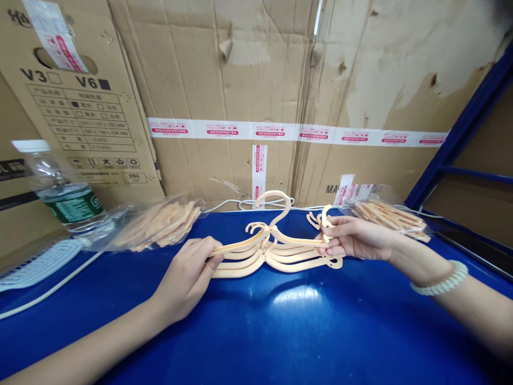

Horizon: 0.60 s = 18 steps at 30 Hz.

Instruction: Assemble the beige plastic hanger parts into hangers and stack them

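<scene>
Several cream plastic clothes hangers point(240, 272) are layered together just above or on the blue tabletop, with one large hook point(286, 200) standing upright at the centre. My left hand point(188, 278) is closed around the left end of the top hanger. At the opposite end, my right hand point(356, 238) pinches a small hooked plastic piece point(326, 214) against the tip of the top hanger's arm; whether the two are joined is hidden by the fingers. More small curved cream pieces point(312, 220) show just behind the right fingertips.
Clear bags of cream plastic parts lie at the left point(160, 222) and right point(393, 216). A water bottle point(68, 192) and a pale hairbrush point(44, 264) are far left, near a white cable point(60, 289). Cardboard point(224, 80) walls the back; a dark flat device point(476, 251) lies right.
</scene>
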Each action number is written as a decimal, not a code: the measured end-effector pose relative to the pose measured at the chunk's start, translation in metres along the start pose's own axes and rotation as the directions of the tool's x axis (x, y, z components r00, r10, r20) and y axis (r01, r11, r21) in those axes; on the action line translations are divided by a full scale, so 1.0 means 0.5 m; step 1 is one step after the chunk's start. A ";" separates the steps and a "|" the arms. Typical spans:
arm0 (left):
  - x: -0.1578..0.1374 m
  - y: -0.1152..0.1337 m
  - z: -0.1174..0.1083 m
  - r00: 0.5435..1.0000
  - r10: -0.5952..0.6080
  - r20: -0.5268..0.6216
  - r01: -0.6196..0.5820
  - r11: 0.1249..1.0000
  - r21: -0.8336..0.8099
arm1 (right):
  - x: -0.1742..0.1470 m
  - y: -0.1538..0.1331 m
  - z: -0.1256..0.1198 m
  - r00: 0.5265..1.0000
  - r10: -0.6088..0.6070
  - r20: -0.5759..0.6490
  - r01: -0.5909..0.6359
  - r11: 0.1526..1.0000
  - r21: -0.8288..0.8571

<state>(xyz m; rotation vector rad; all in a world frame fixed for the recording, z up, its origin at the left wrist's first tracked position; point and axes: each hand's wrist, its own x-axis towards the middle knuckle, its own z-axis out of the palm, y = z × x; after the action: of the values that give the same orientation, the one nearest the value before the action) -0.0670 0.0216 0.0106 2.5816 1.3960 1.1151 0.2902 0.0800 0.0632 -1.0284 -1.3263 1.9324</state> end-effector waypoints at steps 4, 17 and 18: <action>0.001 -0.002 0.001 1.000 0.021 -0.003 -0.021 1.000 -0.001 | 0.003 0.007 0.001 0.998 -0.046 -0.040 0.043 0.997 -0.066; 0.001 -0.001 0.001 1.000 0.023 -0.003 -0.023 1.000 -0.007 | 0.004 0.016 0.050 0.934 -0.302 -0.192 0.248 0.933 -0.262; 0.001 -0.001 0.001 1.000 0.023 -0.004 -0.023 1.000 -0.008 | 0.004 0.017 0.051 0.928 -0.315 -0.201 0.257 0.929 -0.268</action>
<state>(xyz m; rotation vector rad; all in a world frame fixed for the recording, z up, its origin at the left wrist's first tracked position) -0.0670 0.0223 0.0102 2.5978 1.3632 1.1262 0.2674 0.0661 0.0601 -1.0728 -1.4972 1.4090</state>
